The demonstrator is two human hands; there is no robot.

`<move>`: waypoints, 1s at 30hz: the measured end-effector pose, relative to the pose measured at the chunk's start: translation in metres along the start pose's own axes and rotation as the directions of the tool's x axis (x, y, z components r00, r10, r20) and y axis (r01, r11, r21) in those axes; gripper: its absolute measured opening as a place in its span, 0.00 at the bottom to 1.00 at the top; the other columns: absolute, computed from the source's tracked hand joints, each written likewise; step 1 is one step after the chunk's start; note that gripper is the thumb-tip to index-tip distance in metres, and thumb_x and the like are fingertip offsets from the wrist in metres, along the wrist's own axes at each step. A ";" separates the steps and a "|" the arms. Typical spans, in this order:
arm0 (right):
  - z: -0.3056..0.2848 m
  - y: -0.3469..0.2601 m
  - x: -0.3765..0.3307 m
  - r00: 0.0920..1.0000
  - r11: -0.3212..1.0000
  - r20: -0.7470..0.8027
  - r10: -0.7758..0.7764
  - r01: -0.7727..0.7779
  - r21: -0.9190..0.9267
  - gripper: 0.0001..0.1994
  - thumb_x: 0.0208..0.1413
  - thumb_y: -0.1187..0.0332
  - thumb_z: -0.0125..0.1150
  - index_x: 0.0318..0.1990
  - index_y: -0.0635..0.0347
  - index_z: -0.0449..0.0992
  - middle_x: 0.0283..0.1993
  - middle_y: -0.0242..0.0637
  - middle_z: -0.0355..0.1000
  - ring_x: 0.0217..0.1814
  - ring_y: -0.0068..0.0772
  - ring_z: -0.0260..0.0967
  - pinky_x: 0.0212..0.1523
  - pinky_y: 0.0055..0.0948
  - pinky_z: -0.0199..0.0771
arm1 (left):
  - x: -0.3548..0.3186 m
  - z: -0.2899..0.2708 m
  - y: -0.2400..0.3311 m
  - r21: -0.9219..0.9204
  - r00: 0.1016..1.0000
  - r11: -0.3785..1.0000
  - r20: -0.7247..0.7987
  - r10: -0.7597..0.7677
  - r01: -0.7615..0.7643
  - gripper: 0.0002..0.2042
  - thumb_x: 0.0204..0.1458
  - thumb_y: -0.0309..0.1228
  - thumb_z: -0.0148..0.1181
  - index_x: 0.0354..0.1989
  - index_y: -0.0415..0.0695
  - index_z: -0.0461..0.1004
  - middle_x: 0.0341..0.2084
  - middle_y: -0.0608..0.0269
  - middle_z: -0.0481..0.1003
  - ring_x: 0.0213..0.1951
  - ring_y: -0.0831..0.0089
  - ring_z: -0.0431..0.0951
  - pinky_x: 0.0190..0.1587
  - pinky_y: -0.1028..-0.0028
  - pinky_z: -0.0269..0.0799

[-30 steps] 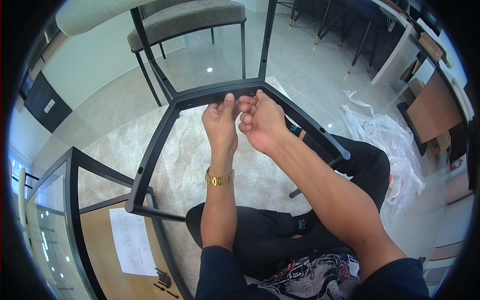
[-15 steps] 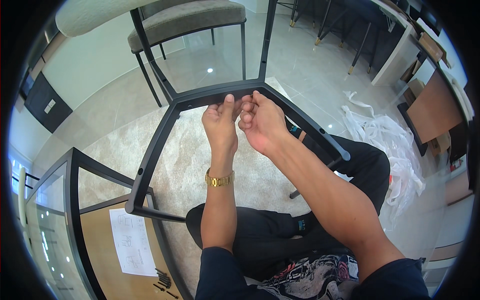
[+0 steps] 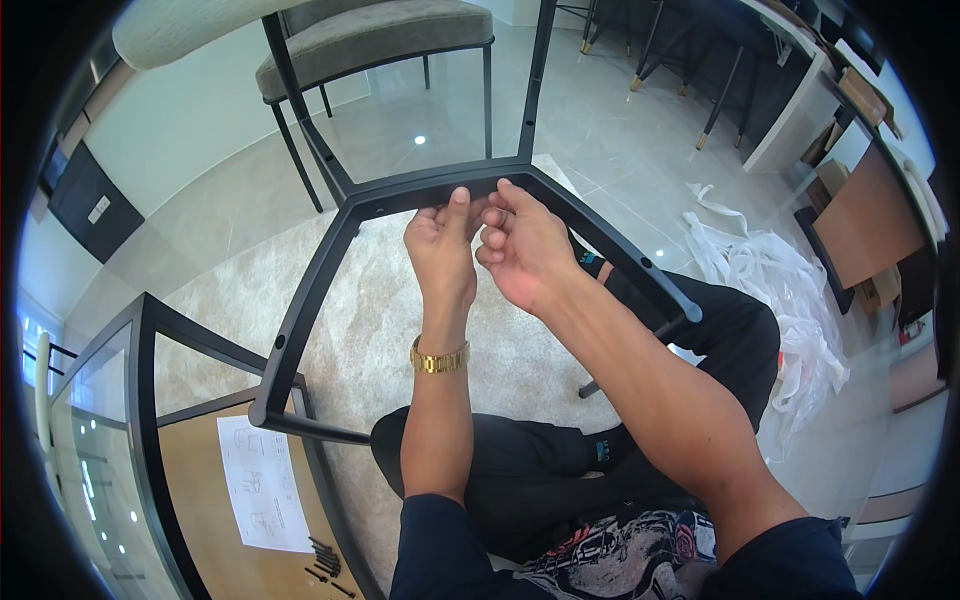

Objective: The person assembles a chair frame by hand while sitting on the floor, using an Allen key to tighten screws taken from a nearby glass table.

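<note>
A black metal chair frame (image 3: 305, 283) with angled bars and screw holes stands before me, its crossbar at the top of my reach. My left hand (image 3: 438, 245), gold watch on the wrist, is closed around the crossbar, thumb on the face and fingers curled underneath. Right beside it, my right hand (image 3: 527, 245) is closed in a pinch against the bar's face. Whatever its fingertips hold, if anything, is hidden behind them.
At lower left, a cardboard-coloured panel in a dark-framed table holds a printed instruction sheet (image 3: 262, 485) and several black bolts (image 3: 325, 560). A grey upholstered chair (image 3: 385, 40) stands beyond. Crumpled white plastic wrap (image 3: 765, 310) lies at right, near cardboard pieces (image 3: 850, 215).
My right fingertips have shifted slightly along the crossbar toward the left. My left hand and the chair frame stay nearly where they were.
</note>
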State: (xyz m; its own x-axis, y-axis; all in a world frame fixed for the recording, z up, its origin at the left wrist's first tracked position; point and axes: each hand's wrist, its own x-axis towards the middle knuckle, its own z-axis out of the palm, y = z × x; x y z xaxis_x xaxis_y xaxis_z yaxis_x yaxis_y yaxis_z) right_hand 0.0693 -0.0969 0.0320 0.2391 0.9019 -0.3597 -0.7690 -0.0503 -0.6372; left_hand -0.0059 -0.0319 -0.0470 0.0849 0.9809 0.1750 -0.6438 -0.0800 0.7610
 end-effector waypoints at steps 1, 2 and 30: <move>0.000 0.002 0.002 1.000 1.000 0.020 -0.016 0.016 0.012 0.12 0.75 0.62 0.46 0.40 0.59 0.68 0.27 0.29 0.65 0.22 0.21 0.55 0.24 0.25 0.56 | 0.000 -0.002 0.000 0.009 1.000 1.000 -0.004 -0.026 0.026 0.13 0.65 0.32 0.62 0.39 0.31 0.72 0.30 0.53 0.81 0.25 0.75 0.79 0.28 0.77 0.76; -0.001 0.003 0.004 0.999 0.999 0.039 -0.034 0.033 0.024 0.12 0.75 0.62 0.46 0.40 0.59 0.68 0.26 0.29 0.65 0.22 0.21 0.55 0.24 0.25 0.56 | 0.000 -0.003 0.001 0.018 0.999 0.998 -0.006 -0.052 0.053 0.12 0.65 0.31 0.63 0.41 0.30 0.73 0.33 0.52 0.82 0.31 0.72 0.81 0.36 0.74 0.79; -0.003 -0.002 0.005 1.000 0.990 0.000 -0.005 0.005 -0.139 0.13 0.76 0.59 0.43 0.42 0.58 0.67 0.27 0.29 0.65 0.21 0.21 0.56 0.23 0.25 0.55 | 0.000 0.003 -0.002 0.007 0.999 0.999 -0.007 0.046 -0.046 0.14 0.65 0.33 0.63 0.38 0.33 0.71 0.26 0.58 0.80 0.19 0.80 0.74 0.18 0.80 0.70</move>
State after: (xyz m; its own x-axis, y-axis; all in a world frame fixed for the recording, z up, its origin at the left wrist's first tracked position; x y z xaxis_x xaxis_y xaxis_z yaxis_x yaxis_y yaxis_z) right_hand 0.0743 -0.0938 0.0294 0.2433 0.9020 -0.3566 -0.6776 -0.1050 -0.7279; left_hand -0.0026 -0.0318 -0.0464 0.0499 0.9773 0.2057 -0.6419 -0.1265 0.7563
